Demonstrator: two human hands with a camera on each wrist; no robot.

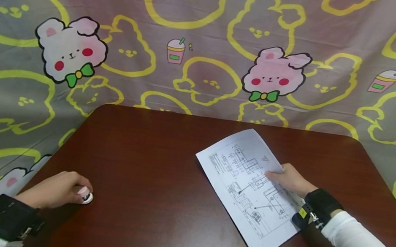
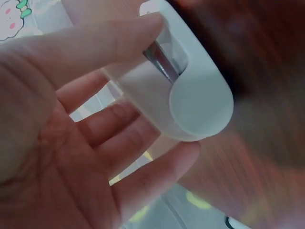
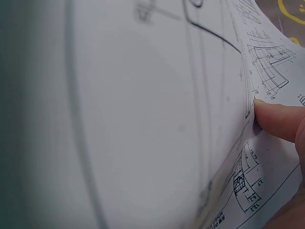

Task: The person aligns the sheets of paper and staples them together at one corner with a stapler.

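My left hand (image 1: pixel 61 189) is at the left edge of the table and grips a small white stapler (image 1: pixel 86 196). In the left wrist view the stapler (image 2: pixel 204 98) has a rounded end and a metal strip in its slot; the thumb presses on its side and the fingers lie behind it. Right of the middle, my right hand (image 1: pixel 292 180) pinches the right edge of white paper sheets (image 1: pixel 228 179) printed with technical drawings. The thumb (image 3: pixel 276 119) lies on top in the right wrist view, where the paper (image 3: pixel 143 119) bends close to the camera; the other fingers are hidden.
A dark brown wooden table (image 1: pixel 145 167) with rounded far corners lies under both hands. Behind it and at its sides hangs a grey-pink cloth (image 1: pixel 209 48) with yellow outlines and cartoon rabbit heads. Black bands (image 1: pixel 322 204) circle the wrists.
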